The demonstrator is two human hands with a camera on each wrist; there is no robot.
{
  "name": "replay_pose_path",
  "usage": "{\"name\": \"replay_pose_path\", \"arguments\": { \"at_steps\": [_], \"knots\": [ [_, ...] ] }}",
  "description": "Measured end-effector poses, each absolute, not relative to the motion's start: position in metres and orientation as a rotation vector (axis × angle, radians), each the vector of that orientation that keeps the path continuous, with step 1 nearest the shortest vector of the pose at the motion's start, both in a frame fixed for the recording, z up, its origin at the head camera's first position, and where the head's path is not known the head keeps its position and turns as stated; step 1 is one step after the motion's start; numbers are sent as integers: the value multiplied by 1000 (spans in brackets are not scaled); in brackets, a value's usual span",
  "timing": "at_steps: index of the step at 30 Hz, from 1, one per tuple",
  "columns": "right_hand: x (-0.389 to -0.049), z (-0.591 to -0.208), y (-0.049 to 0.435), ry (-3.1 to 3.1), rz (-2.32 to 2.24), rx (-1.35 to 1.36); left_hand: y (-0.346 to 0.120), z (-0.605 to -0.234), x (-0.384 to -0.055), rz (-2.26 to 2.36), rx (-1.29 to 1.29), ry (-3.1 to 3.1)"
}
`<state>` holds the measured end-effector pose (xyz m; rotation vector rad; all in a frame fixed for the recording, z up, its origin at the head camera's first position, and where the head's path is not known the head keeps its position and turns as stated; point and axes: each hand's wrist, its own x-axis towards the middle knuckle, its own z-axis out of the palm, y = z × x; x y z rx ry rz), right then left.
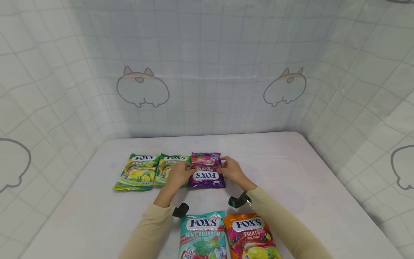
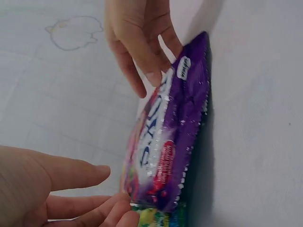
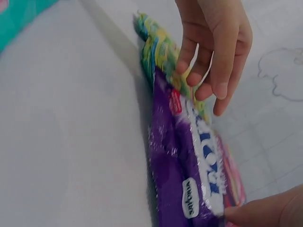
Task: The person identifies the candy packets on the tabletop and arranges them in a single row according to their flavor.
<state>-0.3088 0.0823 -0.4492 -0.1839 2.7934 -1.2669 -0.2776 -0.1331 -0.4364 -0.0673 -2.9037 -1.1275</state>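
2 green packets lie left of the purple packet.

My sleeves are beige; I see a purple bag, two green-and-yellow bags, a teal bag, an orange-and-red bag, white curtains gridded in grey.

Both sleeves are plain beige — each paired with a small black device.
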Motion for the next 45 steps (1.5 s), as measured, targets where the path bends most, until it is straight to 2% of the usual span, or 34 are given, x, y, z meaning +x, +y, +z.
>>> {"name": "replay_pose_path", "arguments": {
  "at_steps": [6, 16, 22, 31, 42, 45],
  "knots": [
    [-291, -436, 90, 2933, -1103, -189, -139, -424, -262, -1233, -189, -2871],
    [-252, -427, 105, 2811, -1128, -299, -154, -409, -233, -1309, -202, -2886],
    [-229, -425, 112, 2704, -1116, -407, -160, -414, -207, -1352, -209, -2981],
    [-196, -421, 125, 2584, -1038, -525, -171, -436, -175, -1180, -148, -3130],
    [-180, -430, 125, 2504, -1072, -582, -174, -457, -146, -1405, -237, -3133],
    [-177, -431, 124, 2475, -1100, -583, -172, -456, -141, -1434, -172, -3155]
  ]
}}
